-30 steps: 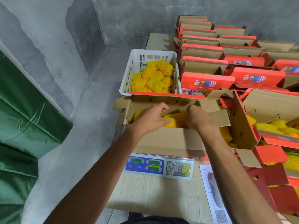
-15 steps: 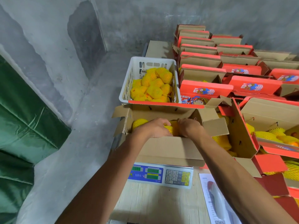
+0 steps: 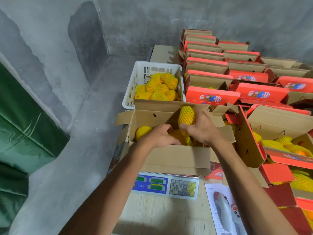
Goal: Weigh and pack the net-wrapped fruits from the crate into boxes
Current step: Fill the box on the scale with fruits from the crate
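Observation:
An open cardboard box (image 3: 176,158) stands on the digital scale (image 3: 166,185), with several yellow net-wrapped fruits inside. My right hand (image 3: 201,129) grips one net-wrapped fruit (image 3: 186,115) and holds it upright above the box. My left hand (image 3: 158,135) reaches into the box with curled fingers on the fruits (image 3: 182,137) there; whether it grips one is hidden. Behind the box, the white plastic crate (image 3: 130,89) holds a heap of the same fruits (image 3: 159,88).
Rows of red and brown cartons (image 3: 211,95) fill the table to the right, some open with fruit inside. A printed sheet (image 3: 220,209) lies right of the scale on the wooden tabletop (image 3: 160,217). Grey concrete floor and a green tarp (image 3: 22,133) lie left.
My right hand has lifted a net-wrapped fruit up out of the box. My left hand stays down among the fruits. The camera view moved slightly closer.

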Motion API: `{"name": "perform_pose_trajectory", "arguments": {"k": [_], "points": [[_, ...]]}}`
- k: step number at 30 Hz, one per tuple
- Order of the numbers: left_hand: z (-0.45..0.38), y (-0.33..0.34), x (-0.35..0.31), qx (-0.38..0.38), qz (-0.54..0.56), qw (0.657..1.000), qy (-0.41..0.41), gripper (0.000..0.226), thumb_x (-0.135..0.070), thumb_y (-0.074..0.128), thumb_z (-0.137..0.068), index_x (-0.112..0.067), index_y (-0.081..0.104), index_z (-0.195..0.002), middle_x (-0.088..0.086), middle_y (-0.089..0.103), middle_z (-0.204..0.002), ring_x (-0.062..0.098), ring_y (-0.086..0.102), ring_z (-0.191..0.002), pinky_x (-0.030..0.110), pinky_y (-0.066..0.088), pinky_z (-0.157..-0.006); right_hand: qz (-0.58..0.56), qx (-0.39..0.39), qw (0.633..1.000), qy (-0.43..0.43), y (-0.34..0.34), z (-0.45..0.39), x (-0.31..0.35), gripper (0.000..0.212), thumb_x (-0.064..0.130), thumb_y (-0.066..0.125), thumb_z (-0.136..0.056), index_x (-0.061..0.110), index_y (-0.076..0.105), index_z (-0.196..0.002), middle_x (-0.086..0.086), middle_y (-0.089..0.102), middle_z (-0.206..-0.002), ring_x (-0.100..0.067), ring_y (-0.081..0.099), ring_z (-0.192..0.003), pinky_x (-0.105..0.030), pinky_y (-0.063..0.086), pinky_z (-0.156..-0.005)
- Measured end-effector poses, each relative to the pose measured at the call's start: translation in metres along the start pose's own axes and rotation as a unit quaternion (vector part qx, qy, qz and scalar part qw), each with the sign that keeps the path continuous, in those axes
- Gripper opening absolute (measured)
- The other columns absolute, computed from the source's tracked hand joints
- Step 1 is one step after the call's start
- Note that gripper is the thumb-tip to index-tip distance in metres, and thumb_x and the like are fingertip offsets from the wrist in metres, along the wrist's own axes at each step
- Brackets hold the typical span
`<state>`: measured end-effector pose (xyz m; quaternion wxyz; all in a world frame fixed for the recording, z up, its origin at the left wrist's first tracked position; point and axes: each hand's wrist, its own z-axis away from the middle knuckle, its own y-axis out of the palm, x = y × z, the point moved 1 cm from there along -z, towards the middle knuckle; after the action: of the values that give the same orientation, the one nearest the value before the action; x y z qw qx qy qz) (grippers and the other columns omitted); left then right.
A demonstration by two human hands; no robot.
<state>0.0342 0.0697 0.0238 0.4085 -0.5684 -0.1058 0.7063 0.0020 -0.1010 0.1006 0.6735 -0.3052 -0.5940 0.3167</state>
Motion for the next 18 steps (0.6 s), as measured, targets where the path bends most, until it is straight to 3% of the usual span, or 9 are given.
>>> {"name": "perform_pose_trajectory", "arguments": {"k": [3, 10, 15, 18], "points": [[0.001, 0.000, -0.001, -0.060, 0.015, 0.997, 0.045, 0.053, -0.034, 0.080, -0.078, -0.018, 0.064, -0.126, 0.001, 0.067, -0.125, 0.021, 0.063, -0.114, 0.041, 0.052, -0.101, -0.041, -0.008, 0.999, 0.013, 0.000, 0.005, -0.004, 0.079, 0.043, 0.073, -0.073, 0.021, 0.044, -0.143, -0.015, 0.060, -0.131, -0.035, 0.057, -0.119, -0.044, 0.049, -0.098], [0.011, -0.002, -0.001, -0.138, 0.102, 0.978, 0.119, 0.035, -0.010, 0.068, -0.091, -0.017, 0.063, -0.125, -0.003, 0.066, -0.115, 0.013, 0.066, -0.101, 0.026, 0.055, -0.087, -0.091, -0.026, 0.995, 0.021, 0.009, 0.006, -0.010, 0.059, 0.033, 0.076, -0.078, 0.021, 0.052, -0.130, -0.010, 0.063, -0.120, -0.031, 0.059, -0.109, -0.044, 0.053, -0.090], [0.012, -0.005, -0.001, -0.173, 0.164, 0.962, 0.137, 0.022, -0.007, 0.068, -0.093, -0.014, 0.068, -0.114, -0.005, 0.069, -0.101, 0.004, 0.067, -0.093, 0.016, 0.055, -0.083, -0.099, -0.035, 0.994, 0.012, 0.017, 0.009, -0.007, 0.066, 0.054, 0.069, -0.066, 0.024, 0.054, -0.123, -0.009, 0.066, -0.113, -0.032, 0.061, -0.105, -0.045, 0.054, -0.089], [0.011, -0.008, -0.004, -0.186, 0.186, 0.956, 0.132, 0.016, -0.005, 0.066, -0.094, -0.014, 0.070, -0.106, -0.001, 0.071, -0.097, 0.012, 0.070, -0.091, 0.027, 0.059, -0.086, -0.090, -0.027, 0.996, 0.000, 0.021, 0.009, -0.004, 0.078, 0.064, 0.064, -0.061, 0.023, 0.053, -0.127, -0.011, 0.066, -0.117, -0.034, 0.062, -0.108, -0.049, 0.054, -0.093]]}}
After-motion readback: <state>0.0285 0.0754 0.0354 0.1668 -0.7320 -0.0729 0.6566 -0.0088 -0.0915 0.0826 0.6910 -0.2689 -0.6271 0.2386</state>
